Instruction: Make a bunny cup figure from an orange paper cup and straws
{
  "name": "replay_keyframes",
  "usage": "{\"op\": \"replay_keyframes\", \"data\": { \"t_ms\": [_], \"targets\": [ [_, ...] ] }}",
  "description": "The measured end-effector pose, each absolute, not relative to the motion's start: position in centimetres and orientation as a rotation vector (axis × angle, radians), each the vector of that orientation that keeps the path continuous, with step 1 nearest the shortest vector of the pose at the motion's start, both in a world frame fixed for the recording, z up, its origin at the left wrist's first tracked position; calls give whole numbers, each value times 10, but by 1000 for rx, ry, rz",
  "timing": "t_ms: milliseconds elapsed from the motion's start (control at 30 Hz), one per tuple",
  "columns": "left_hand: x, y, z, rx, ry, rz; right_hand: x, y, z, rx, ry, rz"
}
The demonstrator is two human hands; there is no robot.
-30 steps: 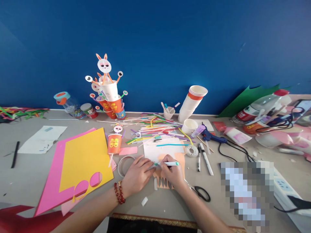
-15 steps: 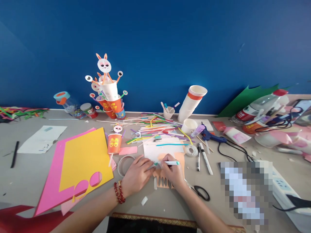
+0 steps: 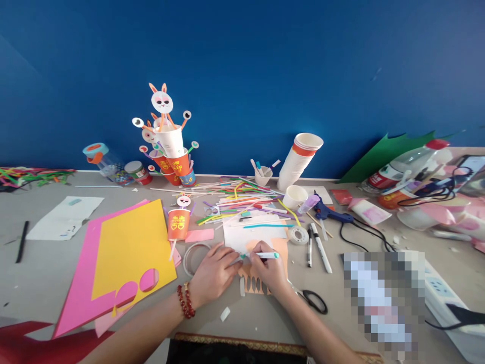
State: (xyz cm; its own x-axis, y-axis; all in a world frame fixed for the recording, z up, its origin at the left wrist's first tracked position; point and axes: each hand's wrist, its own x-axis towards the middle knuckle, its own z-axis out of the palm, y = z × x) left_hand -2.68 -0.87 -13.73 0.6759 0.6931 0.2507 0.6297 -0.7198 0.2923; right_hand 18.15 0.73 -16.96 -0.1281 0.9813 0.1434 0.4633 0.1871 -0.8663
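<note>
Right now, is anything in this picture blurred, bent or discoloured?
Head view: a pixelated patch hides something at lower right; head view: the blue wall turns purplish at upper right; head view: the leaning cup stack may partly be lens stretch; head view: the right hand and its marker look fairly clear.

Single view on my feed: head-worn, facing forward and down. Left hand (image 3: 212,273) and right hand (image 3: 268,267) sit near, low centre; forearms (image 3: 146,324) enter from bottom edge. Tabletop (image 3: 204,326) spans full width; blue wall (image 3: 242,91) backs the upper half.
</note>
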Motion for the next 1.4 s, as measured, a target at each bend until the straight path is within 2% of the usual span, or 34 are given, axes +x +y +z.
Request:
{"op": "replay_keyframes", "data": {
  "t_ms": [1400],
  "targets": [
    [-27, -9, -135, 2732, 1095, 501, 181, 7, -170, -1358, -1677, 872]
  ]
}}
